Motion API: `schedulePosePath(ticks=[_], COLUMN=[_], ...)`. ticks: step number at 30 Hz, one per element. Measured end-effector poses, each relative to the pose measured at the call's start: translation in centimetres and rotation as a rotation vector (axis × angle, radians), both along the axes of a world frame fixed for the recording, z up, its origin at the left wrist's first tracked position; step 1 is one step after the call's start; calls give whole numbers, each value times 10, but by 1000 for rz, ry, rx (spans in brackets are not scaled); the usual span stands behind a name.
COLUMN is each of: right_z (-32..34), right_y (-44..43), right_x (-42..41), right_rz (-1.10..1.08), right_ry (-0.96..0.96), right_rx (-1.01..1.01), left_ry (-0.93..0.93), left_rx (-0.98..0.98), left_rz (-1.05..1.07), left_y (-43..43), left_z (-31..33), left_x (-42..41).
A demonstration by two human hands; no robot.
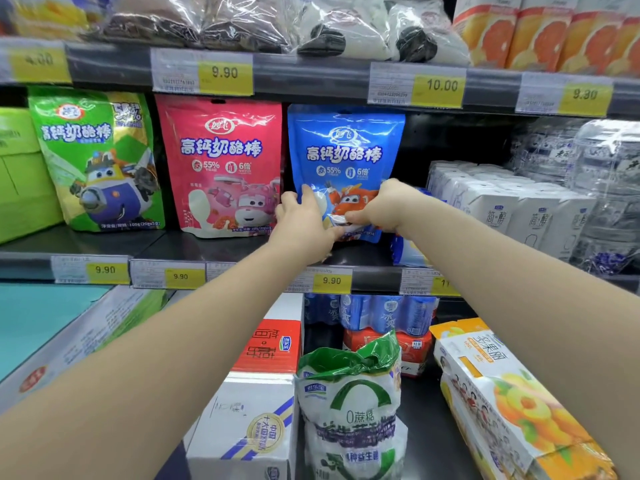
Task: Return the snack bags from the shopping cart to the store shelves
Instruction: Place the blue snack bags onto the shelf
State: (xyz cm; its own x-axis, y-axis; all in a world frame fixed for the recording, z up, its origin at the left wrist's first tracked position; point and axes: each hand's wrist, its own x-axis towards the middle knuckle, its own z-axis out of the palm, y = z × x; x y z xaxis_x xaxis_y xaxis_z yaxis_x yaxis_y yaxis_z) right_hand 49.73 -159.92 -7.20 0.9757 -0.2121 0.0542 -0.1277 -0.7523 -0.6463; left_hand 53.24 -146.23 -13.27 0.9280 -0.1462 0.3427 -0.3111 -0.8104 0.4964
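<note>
Store shelf (162, 244), middle tier: blue snack bag (346, 147) upright, just right of red bag (221, 161). Left hand (304, 223) and right hand (384, 206) grip its lower part, fingers curled round it.

The lower part of the blue snack bag (346, 150) is hidden behind the left hand (304, 223) and the right hand (381, 209), which both grip it. The bag's bottom edge shows only in part.

The fingertips of the right hand are curled out of sight.

The right forearm (485, 261) covers most of a blue pack (403, 254). It also covers part of a price tag (419, 282), so only the first digit can be read.

The leftmost upper price tag (40, 60) is blurred. Fine print on all tags is too small to read.

Items cut off by the frame edges:
- Top edge: the upper-shelf bags (242, 22).
- Bottom edge: the green-and-white bag (349, 410).
- Left edge: a green box (17, 168).
</note>
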Motion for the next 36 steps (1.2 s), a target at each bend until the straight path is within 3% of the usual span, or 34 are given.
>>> schedulePosePath(ticks=[4, 9, 12, 16, 18, 24, 36], right_z=[-10, -37, -49, -60, -58, -46, -51], right_y=[6, 12, 7, 2, 3, 10, 17], right_x=[11, 17, 16, 17, 17, 36, 50], right_rz=[-99, -143, -110, -158, -164, -36, -28], right_ry=[-97, -384, -547, -594, -558, -261, -149], right_rx=[168, 65, -148, -562, -655, -593, -432], left_ry=[4, -46, -74, -98, -104, -77, -19], left_rx=[-50, -99, -105, -115, -106, -110, -124], left_rz=[33, 63, 80, 104, 124, 153, 165], left_y=[-5, -11, -14, -21, -23, -29, -31], left_z=[1, -6, -6, -7, -7, -6, -7], left_x=[4, 8, 13, 20, 24, 34, 58])
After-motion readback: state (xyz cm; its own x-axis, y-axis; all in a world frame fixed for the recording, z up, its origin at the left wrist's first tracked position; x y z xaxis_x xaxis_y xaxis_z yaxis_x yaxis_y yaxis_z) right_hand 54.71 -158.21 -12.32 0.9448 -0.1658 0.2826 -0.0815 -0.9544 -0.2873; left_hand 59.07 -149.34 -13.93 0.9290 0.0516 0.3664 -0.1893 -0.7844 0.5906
